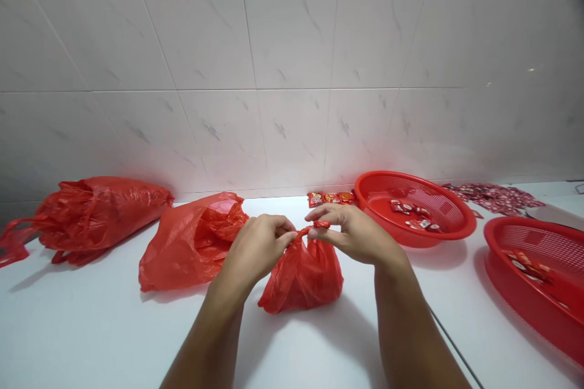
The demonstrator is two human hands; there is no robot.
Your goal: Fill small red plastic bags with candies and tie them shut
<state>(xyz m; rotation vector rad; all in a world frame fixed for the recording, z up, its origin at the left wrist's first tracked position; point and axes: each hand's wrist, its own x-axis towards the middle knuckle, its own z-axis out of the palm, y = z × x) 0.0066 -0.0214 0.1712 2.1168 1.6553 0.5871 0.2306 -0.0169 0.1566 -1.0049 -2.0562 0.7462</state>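
Note:
A filled red plastic bag [305,279] stands on the white table in front of me, its top gathered and its handles twisted together. My left hand [264,240] pinches the twisted handle on the left side. From the right, my right hand [347,232] grips the other handle end between thumb and fingers. What the bag holds is hidden by the plastic. Just left of my left hand lies another red plastic bag [173,249], its crumpled mouth turned toward the hand.
A bundle of red plastic bags [109,213] lies far left. On the right are two red plastic baskets, one [406,237] near the wall and one [524,279] closer, both holding small packets. Small red packets [331,198] lie by the tiled wall [292,134]; a packet pile [497,197] sits behind.

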